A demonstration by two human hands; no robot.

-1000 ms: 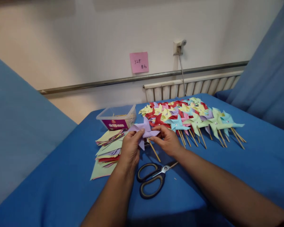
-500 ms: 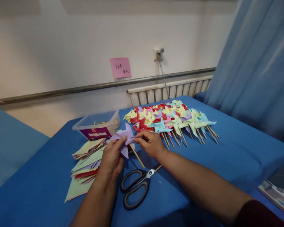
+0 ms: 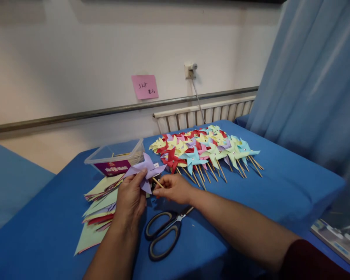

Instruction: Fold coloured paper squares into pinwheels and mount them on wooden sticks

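Note:
My left hand [image 3: 131, 198] is closed on a lilac paper pinwheel [image 3: 146, 171], thumb pressed on its front. The pinwheel's thin wooden stick [image 3: 157, 182] slants down to the right and disappears at the fingers of my right hand [image 3: 173, 188]. Those fingers are bent together just below the pinwheel; what they pinch, if anything, is hidden. Black-handled scissors [image 3: 166, 231] lie on the blue-covered table [image 3: 236, 229] below my hands, their blades pointing away to the right. Something small and dark, partly covered by my hands, sits behind the pinwheel.
Many finished-looking pinwheels [image 3: 192, 155] in several colours lie at the back. A clear plastic box [image 3: 113, 155] with sticks stands back left, beside stacked coloured paper [image 3: 96, 229]. Behind the table are a radiator [image 3: 181, 118] and a rail; a blue curtain [image 3: 303, 85] hangs right.
My right hand has moved from the pinwheel's front down to beside its stick. The left hand still holds the pinwheel. The view has shifted slightly.

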